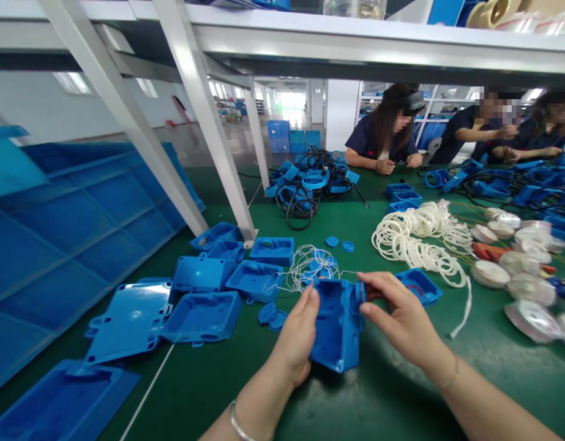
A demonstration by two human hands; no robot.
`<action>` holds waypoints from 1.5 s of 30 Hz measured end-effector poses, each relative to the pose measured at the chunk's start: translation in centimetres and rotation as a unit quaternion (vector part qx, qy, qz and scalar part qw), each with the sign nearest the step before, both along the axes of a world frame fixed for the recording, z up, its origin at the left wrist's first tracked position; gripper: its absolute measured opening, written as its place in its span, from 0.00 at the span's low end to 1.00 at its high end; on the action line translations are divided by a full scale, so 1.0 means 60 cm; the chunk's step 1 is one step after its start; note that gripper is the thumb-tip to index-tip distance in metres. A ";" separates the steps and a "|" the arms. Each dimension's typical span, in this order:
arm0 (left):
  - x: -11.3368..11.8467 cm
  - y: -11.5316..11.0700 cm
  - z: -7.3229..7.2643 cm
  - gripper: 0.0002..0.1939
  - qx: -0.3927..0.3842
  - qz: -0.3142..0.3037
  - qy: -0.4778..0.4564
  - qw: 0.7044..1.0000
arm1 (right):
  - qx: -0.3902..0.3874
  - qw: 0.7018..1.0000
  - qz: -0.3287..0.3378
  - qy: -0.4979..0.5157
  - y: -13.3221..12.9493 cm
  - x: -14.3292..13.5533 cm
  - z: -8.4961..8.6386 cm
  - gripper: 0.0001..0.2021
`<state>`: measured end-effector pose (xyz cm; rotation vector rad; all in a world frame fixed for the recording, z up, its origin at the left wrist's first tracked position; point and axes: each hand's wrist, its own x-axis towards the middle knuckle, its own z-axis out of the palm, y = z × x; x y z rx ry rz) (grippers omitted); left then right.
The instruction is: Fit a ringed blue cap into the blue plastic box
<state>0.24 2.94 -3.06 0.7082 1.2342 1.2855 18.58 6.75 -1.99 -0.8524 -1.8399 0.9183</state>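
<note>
Near the middle of the view, my left hand (297,334) grips a blue plastic box (330,324) by its left side, thumb on the upper edge. The box is tilted, its hollow inside facing me. At its upper right side, my right hand (395,309) pinches a small round blue cap (360,292) with a red ring on it, against the round opening. White string (310,266) lies in a loose tangle just behind the box. To the right, behind my right hand, a blue tray-like box (420,286) holds red rings.
Blue boxes (204,312) and a flat lid (131,318) lie at left. White rings (415,239) and tape rolls (532,318) are at right. Metal posts (213,122) rise at left under a shelf (378,40). A person (383,135) works across the table.
</note>
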 end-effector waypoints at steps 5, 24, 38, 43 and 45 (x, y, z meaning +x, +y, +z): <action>0.005 -0.003 -0.003 0.25 0.005 0.002 -0.028 1.000 | -0.034 0.999 -0.019 -0.020 -0.007 0.000 -0.034 0.20; 0.003 0.005 -0.004 0.20 -0.048 -0.018 -0.087 0.995 | 0.090 0.992 -0.014 -0.085 -0.013 0.009 -0.025 0.17; -0.007 0.005 0.004 0.24 -0.100 -0.016 -0.127 0.987 | 0.147 0.980 0.059 -0.120 -0.009 0.018 -0.020 0.19; 0.001 0.000 0.005 0.23 -0.071 -0.010 -0.108 0.992 | 0.135 0.984 0.021 -0.114 -0.007 0.020 -0.017 0.22; 0.006 -0.004 0.008 0.21 -0.039 -0.018 -0.082 0.996 | 0.125 0.985 -0.001 -0.116 -0.009 0.020 -0.018 0.22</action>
